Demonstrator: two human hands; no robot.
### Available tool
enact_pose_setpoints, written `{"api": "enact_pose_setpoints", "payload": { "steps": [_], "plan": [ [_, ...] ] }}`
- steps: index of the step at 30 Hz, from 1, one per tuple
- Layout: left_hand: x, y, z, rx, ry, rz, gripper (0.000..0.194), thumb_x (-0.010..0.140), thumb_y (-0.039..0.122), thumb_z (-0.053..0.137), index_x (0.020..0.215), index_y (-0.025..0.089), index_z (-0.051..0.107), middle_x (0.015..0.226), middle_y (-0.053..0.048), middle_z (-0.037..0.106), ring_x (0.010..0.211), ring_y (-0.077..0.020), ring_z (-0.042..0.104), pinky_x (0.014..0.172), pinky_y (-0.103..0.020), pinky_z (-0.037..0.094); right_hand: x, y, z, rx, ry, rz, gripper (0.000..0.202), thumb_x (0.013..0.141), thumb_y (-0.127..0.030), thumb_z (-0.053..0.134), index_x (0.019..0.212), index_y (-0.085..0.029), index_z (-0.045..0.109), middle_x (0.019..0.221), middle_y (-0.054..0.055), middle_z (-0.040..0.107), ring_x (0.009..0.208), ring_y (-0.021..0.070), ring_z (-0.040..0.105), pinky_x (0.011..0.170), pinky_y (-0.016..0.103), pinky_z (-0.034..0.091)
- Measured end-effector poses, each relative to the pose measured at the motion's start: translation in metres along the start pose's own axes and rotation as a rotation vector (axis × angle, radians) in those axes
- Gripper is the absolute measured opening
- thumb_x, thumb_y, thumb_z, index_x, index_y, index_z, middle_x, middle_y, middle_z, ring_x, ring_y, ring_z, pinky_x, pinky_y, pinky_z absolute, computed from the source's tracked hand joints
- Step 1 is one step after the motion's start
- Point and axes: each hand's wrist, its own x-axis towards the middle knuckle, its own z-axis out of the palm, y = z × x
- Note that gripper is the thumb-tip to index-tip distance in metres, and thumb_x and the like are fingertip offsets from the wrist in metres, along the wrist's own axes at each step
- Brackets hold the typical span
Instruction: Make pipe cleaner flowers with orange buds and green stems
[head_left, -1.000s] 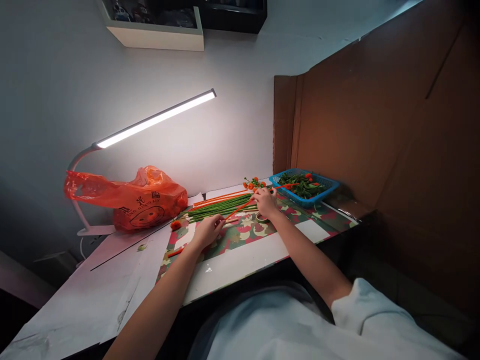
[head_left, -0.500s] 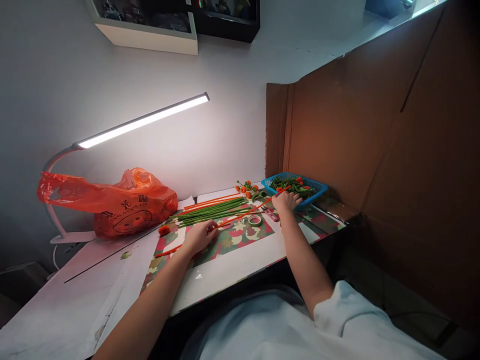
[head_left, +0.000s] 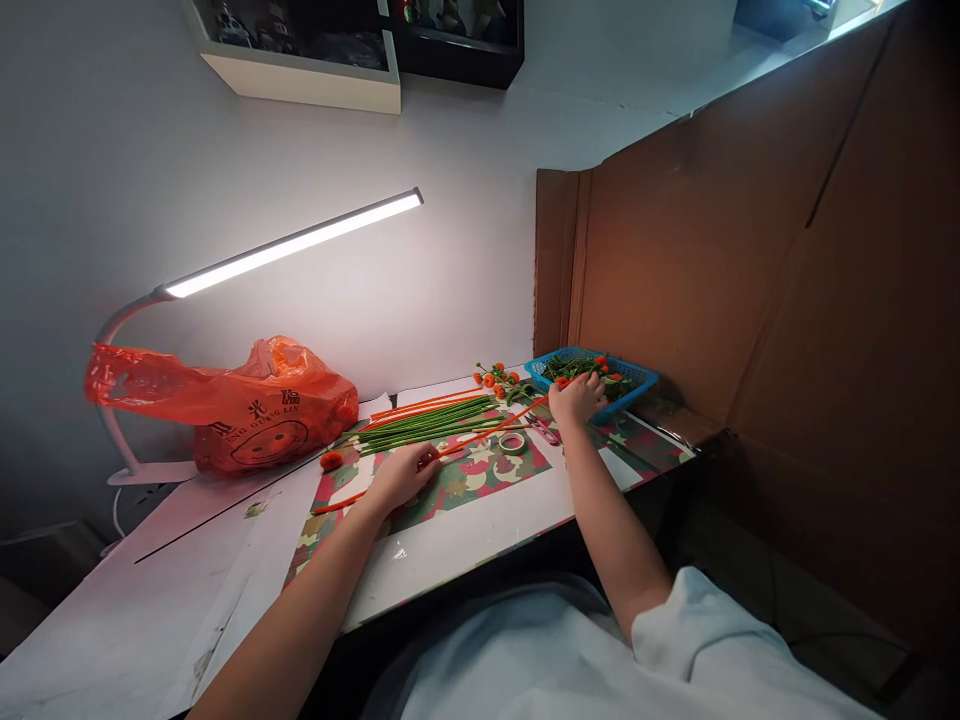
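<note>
An orange pipe cleaner (head_left: 487,432) stretches slantwise over the desk between my two hands. My left hand (head_left: 409,474) is closed around its lower part, and a short orange end shows past my wrist on the near left. Farther right, my right hand (head_left: 576,400) grips the upper part in front of the basket, its fingertips partly hidden. Behind the strand lies a row of green stems (head_left: 427,424), with more orange pipe cleaners (head_left: 420,405) beyond them. A roll of tape (head_left: 512,443) and pink-handled cutters (head_left: 546,431) lie beside the strand.
A blue basket (head_left: 646,384) holds green pieces and orange flowers. Small orange flowers (head_left: 491,380) lie left of it, and an orange pompom (head_left: 331,460) near the red plastic bag (head_left: 277,420). A lit desk lamp (head_left: 300,243) hangs above; cardboard (head_left: 675,270) walls the right side.
My right hand has turned slightly, its fingers lifting near the basket. My left hand keeps its hold on the orange pipe cleaner. The whole view has shifted a little.
</note>
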Motion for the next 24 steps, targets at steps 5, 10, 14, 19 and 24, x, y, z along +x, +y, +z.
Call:
{"api": "enact_pose_setpoints", "payload": {
  "steps": [5,10,14,19,24],
  "plan": [
    [-0.001,0.003,-0.002,0.016,-0.007,-0.011,0.023,0.083,0.038,0.046,0.084,0.021,0.062,0.076,-0.003,0.066,0.066,-0.0175,0.056,0.057,-0.025,0.035,-0.004,-0.011,0.007,0.641,-0.156,-0.127,0.035,0.085,-0.029,0.038,0.104,-0.011,0.061,0.108,0.018,0.062,0.104,0.0256,0.057,0.090,0.041,0.044],
    [-0.002,0.005,-0.003,0.021,-0.023,-0.004,0.024,0.084,0.038,0.046,0.083,0.021,0.062,0.076,-0.004,0.066,0.066,-0.0175,0.056,0.056,-0.025,0.035,-0.004,-0.011,0.029,0.995,-0.280,0.045,0.036,0.074,-0.024,0.055,0.107,-0.013,0.052,0.099,0.014,0.066,0.090,0.0201,0.063,0.083,0.036,0.051],
    [-0.001,0.004,-0.002,0.017,-0.021,0.006,0.025,0.083,0.039,0.047,0.084,0.021,0.064,0.077,-0.004,0.066,0.067,-0.0176,0.056,0.057,-0.026,0.035,-0.002,-0.006,0.038,1.097,-0.348,0.123,0.046,0.067,-0.022,0.062,0.111,-0.013,0.051,0.099,0.012,0.066,0.088,0.0189,0.064,0.081,0.035,0.052],
    [0.000,0.001,-0.001,0.025,-0.036,0.018,0.026,0.084,0.040,0.045,0.085,0.020,0.063,0.080,-0.005,0.065,0.069,-0.0177,0.055,0.058,-0.026,0.036,-0.003,-0.005,0.042,1.187,-0.409,0.157,0.045,0.059,-0.025,0.071,0.102,-0.014,0.060,0.093,0.008,0.069,0.085,0.0194,0.064,0.078,0.035,0.053],
    [0.000,-0.001,-0.001,0.048,-0.047,0.032,0.027,0.084,0.040,0.043,0.084,0.020,0.063,0.080,-0.004,0.065,0.070,-0.0179,0.056,0.059,-0.026,0.037,-0.005,-0.009,0.038,1.311,-0.443,0.205,0.035,0.051,-0.020,0.076,0.084,-0.016,0.064,0.081,0.004,0.070,0.079,0.0185,0.064,0.077,0.033,0.052]
  ]
}}
